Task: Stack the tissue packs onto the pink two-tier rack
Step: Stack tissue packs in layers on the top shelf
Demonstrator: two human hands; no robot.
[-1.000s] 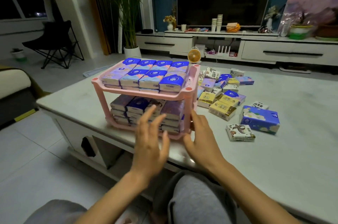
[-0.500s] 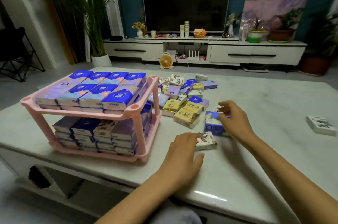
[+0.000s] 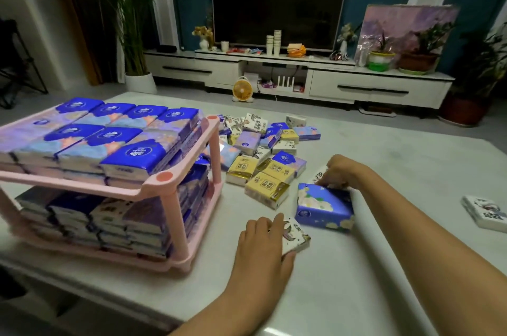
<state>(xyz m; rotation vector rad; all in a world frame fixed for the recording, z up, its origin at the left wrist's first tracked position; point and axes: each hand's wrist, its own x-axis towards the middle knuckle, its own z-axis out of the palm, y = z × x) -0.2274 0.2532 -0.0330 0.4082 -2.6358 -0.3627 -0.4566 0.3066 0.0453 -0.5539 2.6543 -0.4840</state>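
Note:
The pink two-tier rack [image 3: 175, 184] stands on the left of the white table [image 3: 384, 267], both tiers packed with blue and purple tissue packs [image 3: 131, 154]. A loose heap of packs [image 3: 263, 154], blue, yellow and white, lies just right of it. My left hand [image 3: 260, 248] rests on a small white patterned pack [image 3: 296, 237] near the table's front. My right hand [image 3: 343, 171] grips a small white pack [image 3: 319, 175] beside a large blue floral pack [image 3: 323, 206].
One white patterned pack [image 3: 485, 212] lies alone at the far right of the table. Beyond the table are a small orange fan [image 3: 242, 90] on the floor, a white TV cabinet [image 3: 378, 87] with a TV, and potted plants.
The view has swung right from the rack. Both hands moved from the rack's front to the loose packs; the left hand settled on the small white pack, the right hand closed on another.

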